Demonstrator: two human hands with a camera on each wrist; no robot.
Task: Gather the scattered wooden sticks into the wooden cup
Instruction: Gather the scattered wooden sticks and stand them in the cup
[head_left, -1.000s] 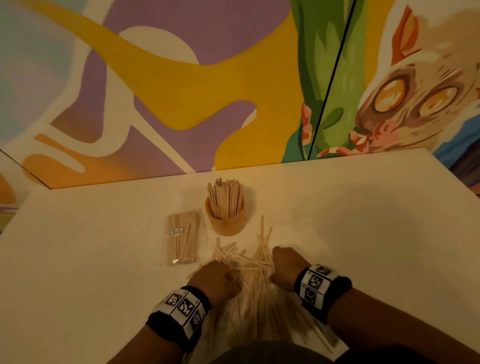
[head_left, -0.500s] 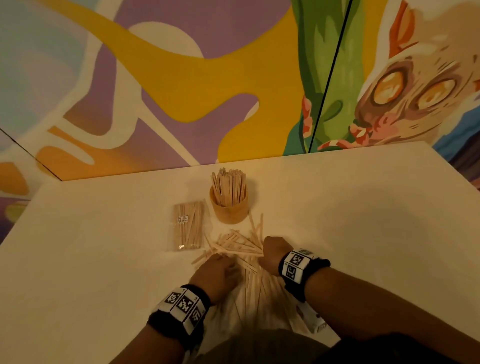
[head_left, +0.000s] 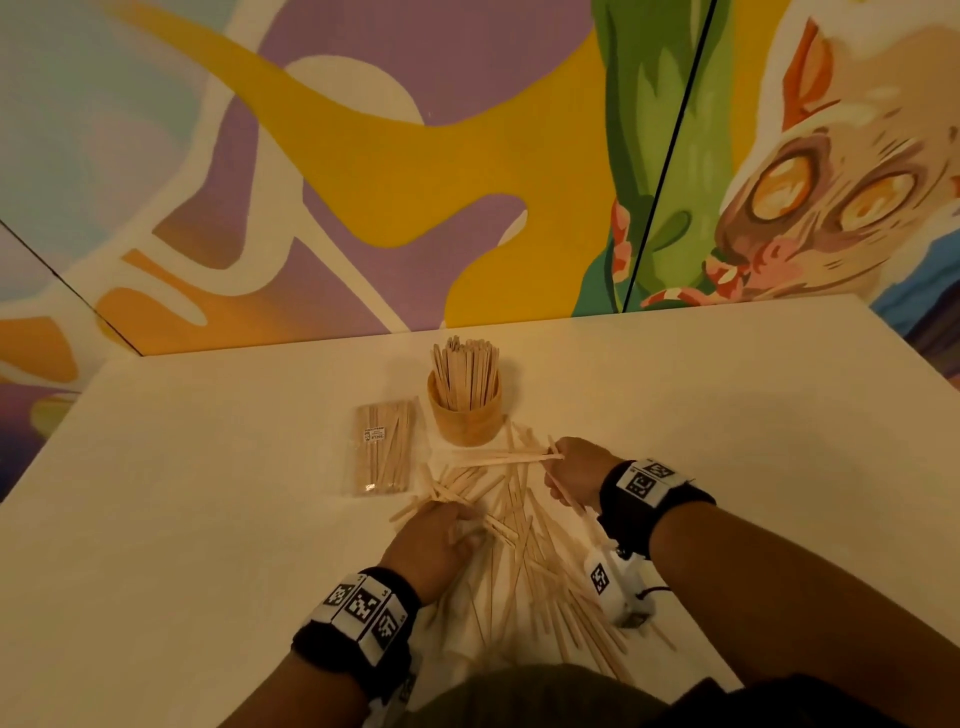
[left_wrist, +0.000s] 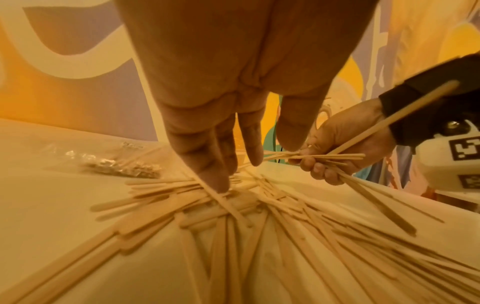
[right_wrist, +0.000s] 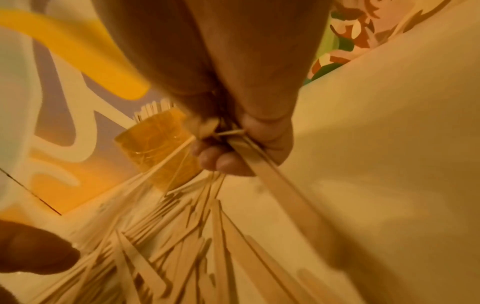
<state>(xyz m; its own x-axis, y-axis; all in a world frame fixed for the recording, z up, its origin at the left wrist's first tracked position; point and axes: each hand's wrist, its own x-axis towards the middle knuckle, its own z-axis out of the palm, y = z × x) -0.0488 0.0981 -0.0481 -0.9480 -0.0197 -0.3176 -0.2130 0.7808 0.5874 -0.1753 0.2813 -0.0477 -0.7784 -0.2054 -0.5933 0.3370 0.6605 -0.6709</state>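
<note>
A person's right hand (head_left: 574, 470), at centre right of the head view, closes around a loose fan of wooden sticks (left_wrist: 335, 157) lifted just off the white table (head_left: 208, 519), their ends splaying in several directions. The left hand (head_left: 434, 540), lower centre, reaches straight fingers (left_wrist: 213, 176) down onto the scattered pile (head_left: 519, 551), pressing one stick without gripping it. The wooden cup (head_left: 466, 418) stands upright at upper centre of the table, just beyond the pile and already packed with sticks; a sealed packet of sticks (head_left: 384, 449) lies flat to its left. Most of the loose sticks lie spread between the cup and the person, so much of the job appears to remain. To do this step well, the held sticks likely need squaring into one parallel bundle, perhaps tapped end-down on the table, before they go in. Crossed sticks could snag on those already standing or tip the cup.
</note>
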